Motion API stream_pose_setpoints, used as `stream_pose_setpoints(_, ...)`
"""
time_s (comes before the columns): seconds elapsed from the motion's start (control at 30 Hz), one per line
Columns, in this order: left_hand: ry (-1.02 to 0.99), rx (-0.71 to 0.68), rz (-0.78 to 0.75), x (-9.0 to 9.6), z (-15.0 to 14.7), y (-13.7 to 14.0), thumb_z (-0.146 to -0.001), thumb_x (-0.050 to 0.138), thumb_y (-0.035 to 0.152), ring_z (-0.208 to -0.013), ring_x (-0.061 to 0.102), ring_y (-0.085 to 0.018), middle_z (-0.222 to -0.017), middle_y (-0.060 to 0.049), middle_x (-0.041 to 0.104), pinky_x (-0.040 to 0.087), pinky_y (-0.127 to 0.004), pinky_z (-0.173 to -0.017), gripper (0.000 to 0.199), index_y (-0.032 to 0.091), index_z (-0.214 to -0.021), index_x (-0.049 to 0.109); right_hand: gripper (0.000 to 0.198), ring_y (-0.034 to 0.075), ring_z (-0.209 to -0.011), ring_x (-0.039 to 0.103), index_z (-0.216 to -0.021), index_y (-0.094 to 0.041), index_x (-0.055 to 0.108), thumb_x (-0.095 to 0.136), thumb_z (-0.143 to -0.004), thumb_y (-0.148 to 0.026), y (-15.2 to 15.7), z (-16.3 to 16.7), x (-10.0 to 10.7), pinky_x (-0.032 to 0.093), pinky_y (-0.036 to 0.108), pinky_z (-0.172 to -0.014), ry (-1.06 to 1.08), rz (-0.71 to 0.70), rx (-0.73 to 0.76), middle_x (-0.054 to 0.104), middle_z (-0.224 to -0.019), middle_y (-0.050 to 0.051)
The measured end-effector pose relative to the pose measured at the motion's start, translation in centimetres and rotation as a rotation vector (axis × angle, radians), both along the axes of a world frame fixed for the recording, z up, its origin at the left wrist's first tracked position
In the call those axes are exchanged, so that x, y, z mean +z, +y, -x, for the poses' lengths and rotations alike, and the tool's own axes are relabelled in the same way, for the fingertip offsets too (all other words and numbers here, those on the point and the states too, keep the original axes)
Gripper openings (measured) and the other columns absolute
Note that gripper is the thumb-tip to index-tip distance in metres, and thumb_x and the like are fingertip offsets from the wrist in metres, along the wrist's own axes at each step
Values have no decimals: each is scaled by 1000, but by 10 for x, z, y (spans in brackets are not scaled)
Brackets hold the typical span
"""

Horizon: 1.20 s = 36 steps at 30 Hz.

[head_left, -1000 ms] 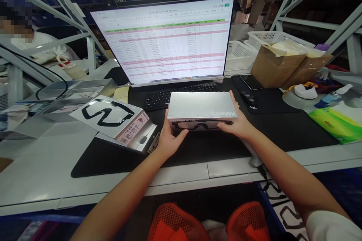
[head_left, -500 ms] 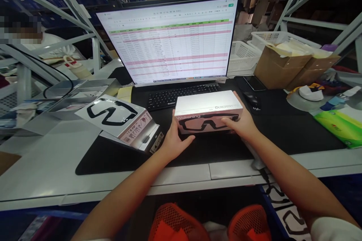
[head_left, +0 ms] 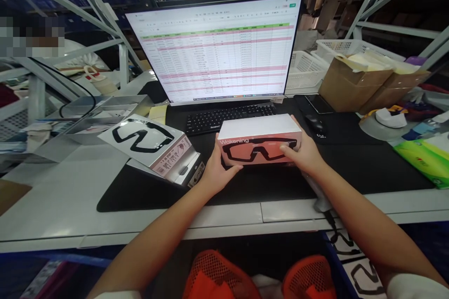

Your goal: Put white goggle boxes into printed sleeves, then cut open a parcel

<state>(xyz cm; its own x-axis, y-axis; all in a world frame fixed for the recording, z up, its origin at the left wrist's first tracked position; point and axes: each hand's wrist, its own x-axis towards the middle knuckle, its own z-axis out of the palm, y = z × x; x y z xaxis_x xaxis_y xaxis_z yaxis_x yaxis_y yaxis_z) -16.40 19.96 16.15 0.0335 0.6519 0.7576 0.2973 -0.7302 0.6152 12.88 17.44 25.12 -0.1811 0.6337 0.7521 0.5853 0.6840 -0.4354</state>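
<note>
Both hands grip one sunglasses box (head_left: 257,149) above the black desk mat, just in front of the keyboard. Its front side is pinkish-red, with a printed pair of sunglasses and the word "Wakening"; the top side is plain white. My left hand (head_left: 217,168) clasps the left end, thumb low along the front edge. At the right end, my right hand (head_left: 305,152) presses its thumb on the printed front, the other fingers hidden behind. Left of my left hand, more sunglasses boxes (head_left: 143,140) lie stacked at a slant, the upper one white with a black sunglasses print.
A monitor (head_left: 224,56) showing a spreadsheet stands behind the keyboard (head_left: 231,117). To the right are a mouse (head_left: 315,124), a phone (head_left: 319,103), cardboard boxes (head_left: 351,84) and a green tissue pack (head_left: 424,161). Grey trays (head_left: 133,103) stand left. Another person (head_left: 73,51) sits far left.
The box has tilted slightly, so its front side now shows brighter red and the print on its top has faded from sight. Both hands keep their hold.
</note>
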Motion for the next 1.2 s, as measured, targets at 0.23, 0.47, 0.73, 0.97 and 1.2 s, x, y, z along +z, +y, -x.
stream_pose_setpoints(0.23,-194,-134,-6,-3,-2,14,-78,86,51,-149,42,-33,-160,-14,44,32,-50,-128,111,22,-164,24,84,37,-130,60,-153,-26,50,53,-89,-81,8,-2,2,54,51,-104,107,2,115,49,-157,13)
stream_pose_setpoints(0.47,-330,-125,3,0,-4,21,-86,74,67,-151,39,-31,-160,-14,44,31,-46,-129,95,20,-159,36,83,35,-110,68,-143,-20,62,47,-91,-83,14,-4,4,59,54,-93,-51,60,84,56,-148,17)
stream_pose_setpoints(0.73,-227,-27,27,-8,-2,31,-91,73,56,-153,36,-30,-164,-12,38,28,-49,-130,93,23,-164,25,62,36,-122,64,-133,-23,72,44,-101,-68,13,-4,6,51,51,-105,-295,72,53,73,-126,10)
stream_pose_setpoints(0.97,-162,13,49,-9,1,40,-95,67,48,-150,40,-29,-161,-14,42,27,-51,-130,84,22,-163,26,48,36,-107,70,-113,-22,80,48,-102,-56,16,2,11,54,50,-96,-351,120,-188,77,-112,12)
stream_pose_setpoints(1.2,151,213,-223,-1,4,32,-90,66,47,-161,6,-36,-171,-21,12,8,-57,-133,87,9,-160,29,29,25,-100,73,-98,-21,77,53,-101,-37,-91,-42,12,57,41,-94,91,-522,-363,77,-102,7)
